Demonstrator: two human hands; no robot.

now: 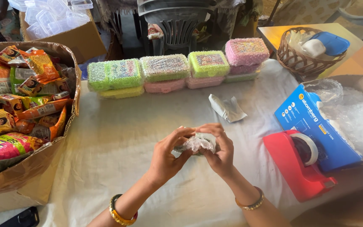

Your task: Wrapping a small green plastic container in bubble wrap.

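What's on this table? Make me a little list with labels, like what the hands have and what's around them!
Left hand: grips a small bubble-wrapped bundle
Right hand: grips the same bundle from the other side
Wrists: bangles on both
Behind the hands: wrapped boxes, green and pink, stacked in a row
Near the boxes: a crumpled silver packet
Right side: red tape dispenser, blue carton, wicker basket
Left side: cardboard box full of snack packets
Surface: white cloth

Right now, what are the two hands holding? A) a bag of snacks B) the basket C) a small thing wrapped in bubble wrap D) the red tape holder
C: the left hand and right hand both grip a small bubble-wrapped bundle above the white tablecloth.
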